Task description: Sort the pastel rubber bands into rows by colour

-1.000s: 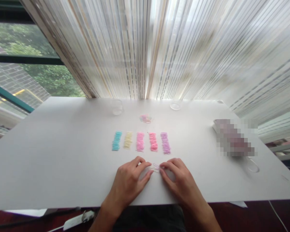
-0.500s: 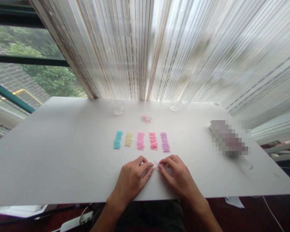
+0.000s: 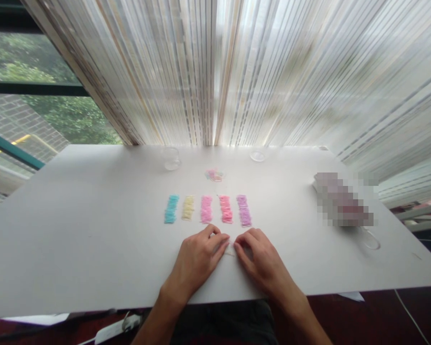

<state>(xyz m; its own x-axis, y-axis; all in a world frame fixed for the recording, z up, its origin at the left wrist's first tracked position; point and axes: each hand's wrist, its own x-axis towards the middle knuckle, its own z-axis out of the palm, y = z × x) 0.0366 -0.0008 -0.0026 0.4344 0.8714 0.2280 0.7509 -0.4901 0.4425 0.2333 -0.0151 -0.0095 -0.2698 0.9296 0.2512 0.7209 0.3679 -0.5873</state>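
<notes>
Near the table's front edge, my left hand [image 3: 201, 254] and my right hand [image 3: 260, 254] face each other with thumbs and fingertips pinched together. A small, thin pastel loop [image 3: 230, 254], too fine to make out fully, shows in the narrow gap between them. Just beyond my hands lie separate strips of small thin pieces sorted by colour: blue [image 3: 171, 209], yellow [image 3: 188, 208], light pink [image 3: 206, 209], coral pink [image 3: 226, 209] and purple [image 3: 243, 210]. A loose mixed pile of pastel loops [image 3: 214, 175] lies farther back.
A clear round container [image 3: 171, 159] stands at the back left of the white table [image 3: 93, 230]. Its look-alike clear lid or dish [image 3: 257, 156] lies at the back right. A blurred-out object [image 3: 343, 200] with a white cord loop is on the right. Striped curtains [image 3: 187, 72] hang behind.
The view has shifted slightly. A pinkish loop that stood out between my fingertips is now mostly hidden, and my fingertips have moved a little. Both hands stay close together.
</notes>
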